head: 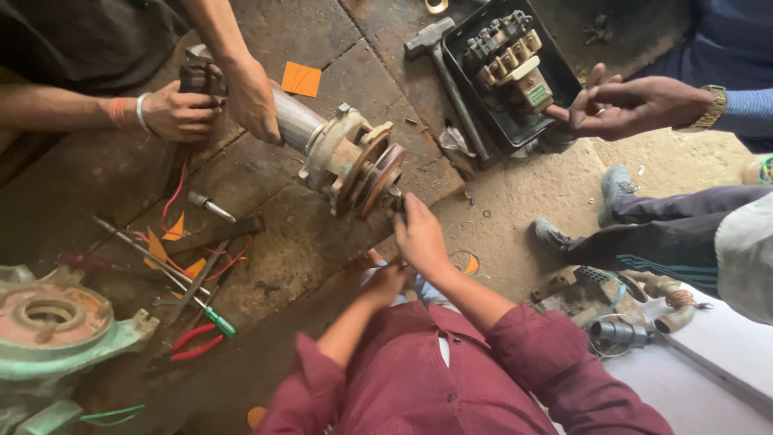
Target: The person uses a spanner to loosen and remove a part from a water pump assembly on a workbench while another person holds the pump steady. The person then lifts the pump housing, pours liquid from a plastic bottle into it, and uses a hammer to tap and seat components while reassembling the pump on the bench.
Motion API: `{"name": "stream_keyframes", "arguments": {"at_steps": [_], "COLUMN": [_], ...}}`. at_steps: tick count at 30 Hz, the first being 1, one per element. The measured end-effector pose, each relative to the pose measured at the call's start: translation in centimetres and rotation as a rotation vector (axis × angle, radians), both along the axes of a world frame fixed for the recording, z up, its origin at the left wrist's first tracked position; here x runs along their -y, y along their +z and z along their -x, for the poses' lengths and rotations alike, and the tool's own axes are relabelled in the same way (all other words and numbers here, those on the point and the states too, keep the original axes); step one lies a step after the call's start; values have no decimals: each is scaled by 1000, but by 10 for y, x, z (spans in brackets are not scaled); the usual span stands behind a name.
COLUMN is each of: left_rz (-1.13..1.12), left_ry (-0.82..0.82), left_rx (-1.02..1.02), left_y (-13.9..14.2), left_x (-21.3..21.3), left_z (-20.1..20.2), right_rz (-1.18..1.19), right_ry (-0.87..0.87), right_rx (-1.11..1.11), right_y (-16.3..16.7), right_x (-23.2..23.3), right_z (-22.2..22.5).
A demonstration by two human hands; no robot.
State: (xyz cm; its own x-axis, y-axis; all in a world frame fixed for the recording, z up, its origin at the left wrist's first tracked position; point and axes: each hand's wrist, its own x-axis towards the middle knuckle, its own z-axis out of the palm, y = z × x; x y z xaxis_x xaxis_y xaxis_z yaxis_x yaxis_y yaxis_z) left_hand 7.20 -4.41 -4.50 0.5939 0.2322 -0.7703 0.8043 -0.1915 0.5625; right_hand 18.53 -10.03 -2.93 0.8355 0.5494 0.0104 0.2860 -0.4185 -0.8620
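Pump body, rusty cast-metal with a shiny steel cylinder behind it (pixel 346 157), lies on the dark stone slab floor (pixel 105 173), long axis running from upper left down to its flanged end at lower right. Right hand (pixel 419 235) reaches up to that flanged end, fingers curled closed at the rim on something too small to identify. Left hand (pixel 385 282) sits nearer the body, fist closed; contents cannot be told. Co-worker's two hands (pixel 213 103) grip the far cylinder end. Open black switch box (pixel 507 72) right; scattered screwdrivers and pliers (pixel 189 302) left.
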Motion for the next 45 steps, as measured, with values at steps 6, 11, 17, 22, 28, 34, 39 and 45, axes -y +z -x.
{"name": "stream_keyframes", "arguments": {"at_steps": [6, 11, 17, 22, 28, 34, 39, 45], "left_rz": [-15, -284, -249, -270, -280, -432, -228, -171], "left_ry": [-93, -355, 18, 42, 87, -205, -121, -252], "left_rx": [160, 233, 80, 136, 10, -114, -10, 186], "left_y": [15, 80, 182, 213, 201, 89, 15, 52], "left_x": [16, -25, -54, -49, -56, -58, -16, 10], "left_z": [-17, 43, 65, 44, 60, 94, 31, 41], "right_rz": [54, -109, -451, -518, -417, -214, 162, 162], "right_ry": [58, -25, -22, 1, 73, 151, 100, 97], "right_rx": [-18, -748, -1436, -1546, -1512, -418, -227, -339], "right_y": [10, 26, 49, 68, 65, 43, 27, 23], "right_x": [32, 21, -5, -8, -12, -22, -10, 12], "right_z": [-11, -9, -16, -23, -17, 11, 8, -8]}}
